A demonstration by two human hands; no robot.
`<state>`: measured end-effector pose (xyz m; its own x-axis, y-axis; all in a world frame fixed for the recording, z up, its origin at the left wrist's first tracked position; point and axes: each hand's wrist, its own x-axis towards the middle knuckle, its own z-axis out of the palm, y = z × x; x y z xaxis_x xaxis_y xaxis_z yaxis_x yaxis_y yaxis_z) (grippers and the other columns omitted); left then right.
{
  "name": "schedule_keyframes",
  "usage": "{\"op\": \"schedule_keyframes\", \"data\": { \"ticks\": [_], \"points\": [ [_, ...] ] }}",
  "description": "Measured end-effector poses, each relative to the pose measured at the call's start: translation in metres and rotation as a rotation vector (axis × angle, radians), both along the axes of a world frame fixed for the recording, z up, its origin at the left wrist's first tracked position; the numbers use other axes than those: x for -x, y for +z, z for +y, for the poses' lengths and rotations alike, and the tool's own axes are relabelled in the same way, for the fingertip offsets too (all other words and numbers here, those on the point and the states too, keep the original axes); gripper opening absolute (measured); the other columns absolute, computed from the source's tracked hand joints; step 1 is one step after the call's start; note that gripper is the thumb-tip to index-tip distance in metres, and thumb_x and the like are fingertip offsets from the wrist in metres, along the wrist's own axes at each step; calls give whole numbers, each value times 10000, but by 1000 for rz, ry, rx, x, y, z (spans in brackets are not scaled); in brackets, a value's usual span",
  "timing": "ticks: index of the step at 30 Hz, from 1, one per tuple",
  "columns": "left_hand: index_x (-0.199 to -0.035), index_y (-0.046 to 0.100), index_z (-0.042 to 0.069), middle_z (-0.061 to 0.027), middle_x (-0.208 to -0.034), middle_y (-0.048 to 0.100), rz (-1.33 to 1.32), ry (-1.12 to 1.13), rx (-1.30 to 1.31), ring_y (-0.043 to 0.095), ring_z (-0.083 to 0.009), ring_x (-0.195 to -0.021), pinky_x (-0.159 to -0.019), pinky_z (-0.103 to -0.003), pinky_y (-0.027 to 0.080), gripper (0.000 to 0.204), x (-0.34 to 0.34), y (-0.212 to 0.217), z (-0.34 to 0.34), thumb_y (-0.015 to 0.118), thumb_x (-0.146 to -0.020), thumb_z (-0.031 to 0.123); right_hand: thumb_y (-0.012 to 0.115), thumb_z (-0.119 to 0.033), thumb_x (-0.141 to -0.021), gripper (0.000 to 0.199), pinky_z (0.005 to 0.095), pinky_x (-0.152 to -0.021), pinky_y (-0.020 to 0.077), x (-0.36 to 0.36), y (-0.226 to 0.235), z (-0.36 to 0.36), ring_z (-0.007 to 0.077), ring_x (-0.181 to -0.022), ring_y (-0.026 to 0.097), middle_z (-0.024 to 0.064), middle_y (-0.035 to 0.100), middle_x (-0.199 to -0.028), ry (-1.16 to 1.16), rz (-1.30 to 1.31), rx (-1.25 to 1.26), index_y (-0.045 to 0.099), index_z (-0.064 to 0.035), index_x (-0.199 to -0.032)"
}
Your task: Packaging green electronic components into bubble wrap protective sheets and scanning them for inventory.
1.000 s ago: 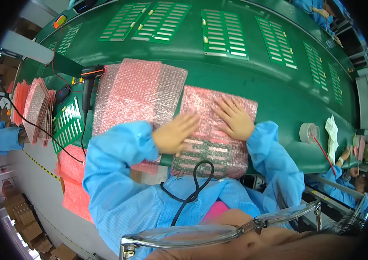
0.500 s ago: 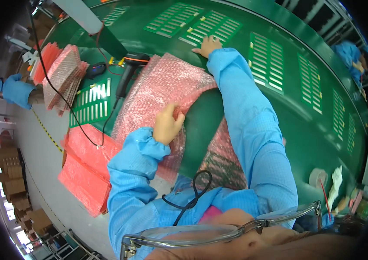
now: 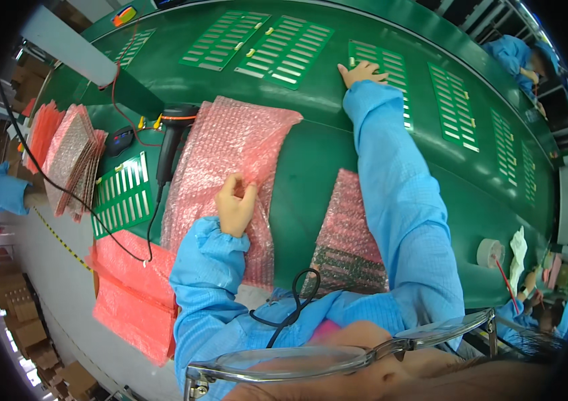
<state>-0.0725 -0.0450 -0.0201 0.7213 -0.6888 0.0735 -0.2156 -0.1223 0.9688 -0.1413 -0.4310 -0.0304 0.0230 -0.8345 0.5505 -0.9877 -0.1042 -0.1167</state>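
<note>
Right hand [image 3: 362, 71] outstretched onto green panel [image 3: 383, 73]

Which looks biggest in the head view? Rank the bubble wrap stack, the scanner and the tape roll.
1. Bubble wrap stack, under the left hand, by far the largest.
2. Scanner, dark and slim.
3. Tape roll, smallest, though it sits near the bent rim, so unsure.

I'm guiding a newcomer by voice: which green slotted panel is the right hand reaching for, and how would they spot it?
Start at the green conveyor belt and follow the outstretched blue sleeve to the right hand. Its fingers rest on the near corner of a green slotted panel. Unlike the neighbouring panels, it alone has a hand on it.
</note>
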Motion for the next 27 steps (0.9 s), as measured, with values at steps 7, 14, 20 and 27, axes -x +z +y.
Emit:
{"op": "schedule_keyframes", "data": {
  "ticks": [7, 14, 20, 27],
  "points": [
    [-831, 529, 9, 18, -751, 537, 55, -17, 37, 494, -41, -711, -613, -180, 396, 46, -8, -4, 8, 541, -805, -28, 446, -383, -841, 527, 527, -916, 310, -4, 16, -13, 415, -1107, 397, 199, 491, -1153, 128, 208, -464, 427, -24, -1225],
    [-804, 563, -1, 20, -690, 550, -32, -10, 72, 477, -31, -645, -565, -186, 385, 113, 0, 0, -4, 633, -809, 88, 415, -122, -849, 291, 447, -734, 497, 58, 36, -31, 356, -864, 608, 198, 618, -942, 556, 778, -459, 529, -34, -1102],
    [-694, 557, -23, 52, -598, 434, -94, -21, -7, 366, -27, -589, -485, -220, 292, 261, -4, 42, 23, 575, -859, 180, 457, -19, -807, 125, 408, -686, 496, 142, 140, 63, 371, -844, 590, 213, 597, -942, 829, 325, -105, 495, -4, -925],
    [-752, 563, -40, -88, -584, 517, -286, -222, 105, 497, -129, -560, -506, -290, 382, 207, 2, 105, 16, 572, -803, 160, 533, -13, -783, 222, 347, -826, 464, 303, 129, 205, 323, -1005, 566, 190, 569, -1093, 1209, -291, -168, 516, 1, -1004]
  ]
}}
